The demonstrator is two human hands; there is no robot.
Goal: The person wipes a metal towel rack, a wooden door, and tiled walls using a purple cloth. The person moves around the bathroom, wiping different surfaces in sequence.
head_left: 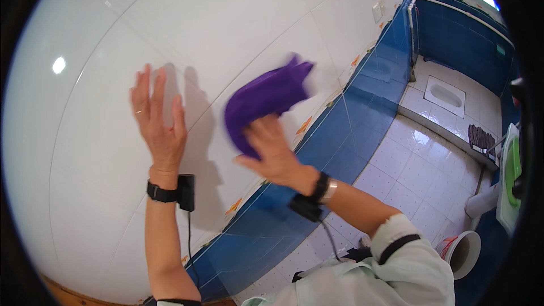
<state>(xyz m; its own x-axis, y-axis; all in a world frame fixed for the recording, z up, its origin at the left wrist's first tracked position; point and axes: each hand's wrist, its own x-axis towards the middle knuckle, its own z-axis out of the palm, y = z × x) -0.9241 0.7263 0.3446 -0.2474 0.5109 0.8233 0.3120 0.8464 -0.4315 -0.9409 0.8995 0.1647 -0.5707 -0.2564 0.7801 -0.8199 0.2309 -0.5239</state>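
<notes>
A purple cloth (265, 93) is spread against the white tiled wall (226, 17), its far corner lifted and smeared by motion. My right hand (276, 154) lies over the cloth's near edge, gripping it; the cloth hides part of the fingers, and the thumb sticks out to the left. To the left, my left hand (161, 130) is raised in front of the same wall with its fingers apart and nothing in it. Its shadow falls on the tiles just right of it; whether the palm touches the wall I cannot tell.
Blue tiles (362, 113) cover the lower wall under a floral border. On the right are a squat toilet (445, 96) on a raised step, a dark mop head (481, 137), a basin with a green tub (513, 170) and a bucket (464, 255). Cables hang from both wrist devices.
</notes>
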